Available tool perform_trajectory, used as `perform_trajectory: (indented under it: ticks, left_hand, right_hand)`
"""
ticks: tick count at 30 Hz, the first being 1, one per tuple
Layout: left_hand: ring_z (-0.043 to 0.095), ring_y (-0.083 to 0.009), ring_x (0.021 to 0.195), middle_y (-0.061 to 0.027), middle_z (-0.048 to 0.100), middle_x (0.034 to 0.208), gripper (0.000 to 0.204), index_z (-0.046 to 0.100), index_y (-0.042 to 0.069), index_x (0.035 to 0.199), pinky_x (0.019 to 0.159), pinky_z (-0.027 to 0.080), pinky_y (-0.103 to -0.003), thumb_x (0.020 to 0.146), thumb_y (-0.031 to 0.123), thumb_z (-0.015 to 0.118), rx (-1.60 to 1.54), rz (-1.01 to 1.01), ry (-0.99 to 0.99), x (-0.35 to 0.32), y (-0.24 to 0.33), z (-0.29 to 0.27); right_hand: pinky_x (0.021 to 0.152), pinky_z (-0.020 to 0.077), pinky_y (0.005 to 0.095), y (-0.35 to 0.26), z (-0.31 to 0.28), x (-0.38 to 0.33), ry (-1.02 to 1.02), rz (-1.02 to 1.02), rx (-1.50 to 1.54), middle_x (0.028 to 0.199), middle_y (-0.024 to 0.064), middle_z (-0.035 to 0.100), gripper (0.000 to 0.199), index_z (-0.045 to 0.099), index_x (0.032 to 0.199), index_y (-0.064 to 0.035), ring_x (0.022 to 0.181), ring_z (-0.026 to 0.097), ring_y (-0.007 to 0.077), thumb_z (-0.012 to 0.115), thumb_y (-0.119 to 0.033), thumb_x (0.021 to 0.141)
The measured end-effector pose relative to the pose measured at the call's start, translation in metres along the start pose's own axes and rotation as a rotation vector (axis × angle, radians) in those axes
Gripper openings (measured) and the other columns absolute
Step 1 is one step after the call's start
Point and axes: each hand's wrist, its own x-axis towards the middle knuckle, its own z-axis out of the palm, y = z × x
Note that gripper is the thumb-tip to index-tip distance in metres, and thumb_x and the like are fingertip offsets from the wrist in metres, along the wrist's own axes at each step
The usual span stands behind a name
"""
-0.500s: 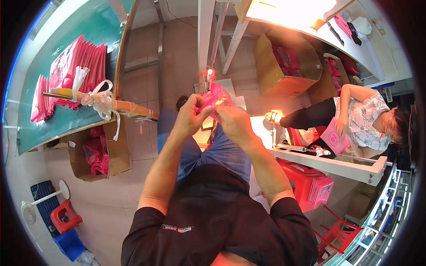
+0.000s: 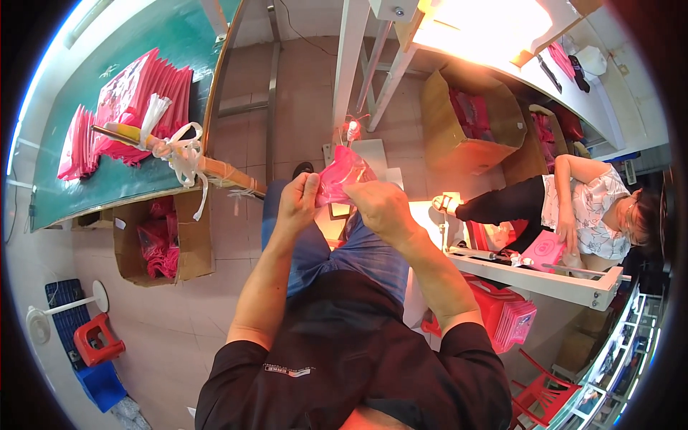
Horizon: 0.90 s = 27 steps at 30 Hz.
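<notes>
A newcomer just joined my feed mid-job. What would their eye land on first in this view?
Probably the glossy pink plastic piece held between the left hand and right hand, just above the picture's centre. The bright white glare at the upper right would compete with it, above a large cardboard box of pink items. Next might come the stacked pink pieces on the green table at the upper left.

Left hand (image 2: 297,204) drawing away from right hand (image 2: 385,208), gap between fingertips widening. Pink plastic bag (image 2: 342,174), bunched in fingers half second ago, now spreading out between them, more glossy film showing. Off to right, co-worker's pink sheet (image 2: 542,249) dropping nearer white rail (image 2: 530,272), co-worker's hand (image 2: 567,233) moving down along with it.
</notes>
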Motion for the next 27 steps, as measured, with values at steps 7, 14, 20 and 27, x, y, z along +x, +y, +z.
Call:
perform_trajectory:
  ticks: [7, 14, 20, 27]
  left_hand:
    - [0.043, -0.0026, 0.064, 0.0079, 0.049, 0.073, 0.028, 0.056, 0.007, 0.088, 0.056, 0.034, -0.018, 0.103, 0.029, 0.049, -0.243, 0.208, 0.254, -0.012, 0.01, 0.002]
    - [0.058, -0.0086, 0.091, -0.0024, 0.063, 0.098, 0.028, 0.058, 0.0, 0.115, 0.084, 0.046, -0.024, 0.103, 0.024, 0.05, -0.267, -0.12, -0.118, 0.004, 0.049, -0.008]
    - [0.061, -0.0111, 0.089, -0.004, 0.064, 0.105, 0.026, 0.058, 0.0, 0.119, 0.08, 0.05, -0.026, 0.101, 0.018, 0.05, -0.523, -0.037, -0.141, -0.006, 0.059, -0.013]
    - [0.056, -0.0077, 0.076, -0.0005, 0.064, 0.097, 0.028, 0.065, 0.001, 0.111, 0.063, 0.044, -0.024, 0.096, 0.024, 0.06, -0.243, 0.117, -0.472, -0.026, 0.036, -0.016]
  right_hand:
    - [0.068, 0.0541, 0.0371, -0.008, -0.009, 0.006, 0.061, -0.064, -0.017, 0.089, 0.0097, 0.07, 0.029, 0.065, 0.108, -0.0071, 0.081, 0.068, 0.0275, 0.06, -0.005, 0.08]
    - [0.078, 0.054, 0.0398, -0.008, -0.017, 0.002, 0.065, -0.237, -0.048, 0.102, 0.0102, 0.07, 0.031, 0.066, 0.11, -0.0052, 0.094, 0.067, 0.028, 0.062, -0.006, 0.079]
    - [0.101, 0.0438, 0.0405, 0.01, -0.035, -0.01, -0.023, 0.029, 0.476, 0.129, 0.0144, 0.06, 0.036, 0.065, 0.119, -0.0051, 0.123, 0.054, 0.0304, 0.065, -0.028, 0.091]
    - [0.098, 0.0424, 0.0318, 0.022, -0.025, 0.003, 0.069, 0.674, 1.149, 0.121, 0.0106, 0.059, 0.062, 0.046, 0.133, 0.0014, 0.114, 0.055, 0.0165, 0.07, -0.035, 0.089]
